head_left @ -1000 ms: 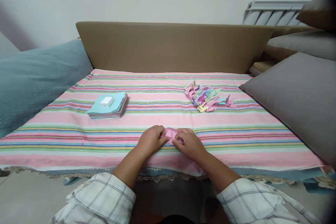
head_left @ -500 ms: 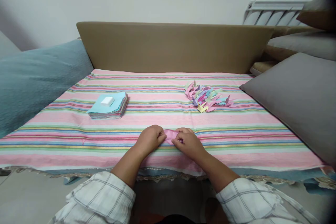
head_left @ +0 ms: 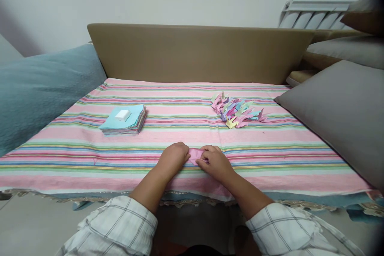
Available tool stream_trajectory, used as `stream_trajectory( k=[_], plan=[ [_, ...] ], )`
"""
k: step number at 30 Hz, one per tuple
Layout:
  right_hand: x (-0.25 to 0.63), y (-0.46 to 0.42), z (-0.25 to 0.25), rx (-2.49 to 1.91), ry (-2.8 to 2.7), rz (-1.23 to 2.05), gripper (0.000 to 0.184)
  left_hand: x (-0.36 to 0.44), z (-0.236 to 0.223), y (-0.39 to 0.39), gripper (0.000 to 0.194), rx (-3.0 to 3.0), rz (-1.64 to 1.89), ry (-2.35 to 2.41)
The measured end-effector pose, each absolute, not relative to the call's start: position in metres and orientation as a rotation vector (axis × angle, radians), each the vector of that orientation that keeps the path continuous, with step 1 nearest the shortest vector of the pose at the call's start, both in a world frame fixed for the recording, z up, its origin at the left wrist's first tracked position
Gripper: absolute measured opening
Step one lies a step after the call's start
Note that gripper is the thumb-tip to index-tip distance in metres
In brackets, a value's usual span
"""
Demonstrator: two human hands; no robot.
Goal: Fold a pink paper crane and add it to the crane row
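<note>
Between my two hands, low over the striped cloth [head_left: 120,172], is a partly folded sheet of pink origami paper [head_left: 195,156]. My left hand [head_left: 174,159] pinches its left end with the fingers closed. At the other end my right hand [head_left: 216,164] grips it, thumb toward me and fingers curled over the far side. Both hands cover the ends of the paper, so its full shape is hidden. Beyond my right hand lies a pile of folded paper cranes [head_left: 237,112] in several colours.
At left a stack of square paper [head_left: 136,128] has a blue top sheet and a small white block [head_left: 123,115] on it. A blue cushion [head_left: 48,92] is on the left, a grey cushion [head_left: 339,108] on the right. A brown backrest [head_left: 198,54] stands behind.
My left hand has shifted slightly left along the pink paper and its thumb has drawn in. My right hand stays almost still on the right end.
</note>
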State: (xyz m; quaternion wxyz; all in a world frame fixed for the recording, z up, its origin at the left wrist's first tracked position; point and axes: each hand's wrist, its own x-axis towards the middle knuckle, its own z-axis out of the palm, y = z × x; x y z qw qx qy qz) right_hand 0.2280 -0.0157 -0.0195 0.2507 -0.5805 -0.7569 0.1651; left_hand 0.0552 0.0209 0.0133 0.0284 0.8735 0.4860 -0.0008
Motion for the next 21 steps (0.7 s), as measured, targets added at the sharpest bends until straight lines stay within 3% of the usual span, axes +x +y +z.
stream_trajectory(
  k=[8, 16, 21],
  plan=[
    [0.2271, -0.016, -0.0197, -1.579, -2.05, 0.436, 0.017, 0.0557, 0.0155, 0.018, 0.016, 2.693, -0.026, 1.496],
    [0.2279, -0.0197, -0.0198, -1.466, -2.051, 0.334, 0.011, 0.0525, 0.0155, 0.015, 0.009, 2.541, 0.181, 1.568],
    [0.2297, -0.0204, -0.0199, -1.459, -2.043, 0.359, 0.012, 0.0504, 0.0121, 0.0148, 0.017, 2.418, 0.298, 1.606]
  ],
)
